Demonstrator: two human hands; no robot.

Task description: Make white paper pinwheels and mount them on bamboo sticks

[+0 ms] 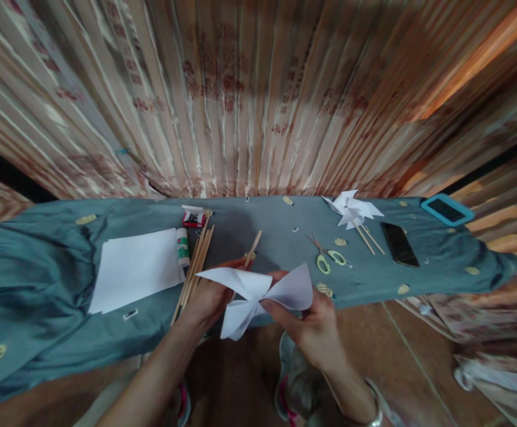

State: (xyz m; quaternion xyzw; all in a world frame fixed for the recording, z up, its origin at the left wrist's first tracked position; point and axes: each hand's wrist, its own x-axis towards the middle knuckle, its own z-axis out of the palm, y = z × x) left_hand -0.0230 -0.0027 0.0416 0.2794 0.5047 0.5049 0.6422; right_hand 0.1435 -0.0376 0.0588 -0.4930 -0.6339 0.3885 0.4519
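A white paper pinwheel (pixel 251 286) is held up over the front edge of the table, its blades curled in toward the middle. My right hand (pixel 316 325) grips it from the right, the thumb pressed near its centre and the fingers behind the paper. On the other side, my left hand (pixel 209 299) is closed around a thin wooden stick (pixel 253 246), whose end pokes up behind the pinwheel. The paper partly covers the left fingers. Whether the stick touches the pinwheel's back cannot be seen.
A teal cloth (pixel 267 228) covers the table. Left lie paper sheets (pixel 138 267), a glue stick (pixel 182 246), wooden sticks (pixel 196 267) and a small red box (pixel 193 218). Right are scissors (pixel 324 256), finished pinwheels (pixel 351 209), a phone (pixel 399 244) and a blue-framed device (pixel 447 209).
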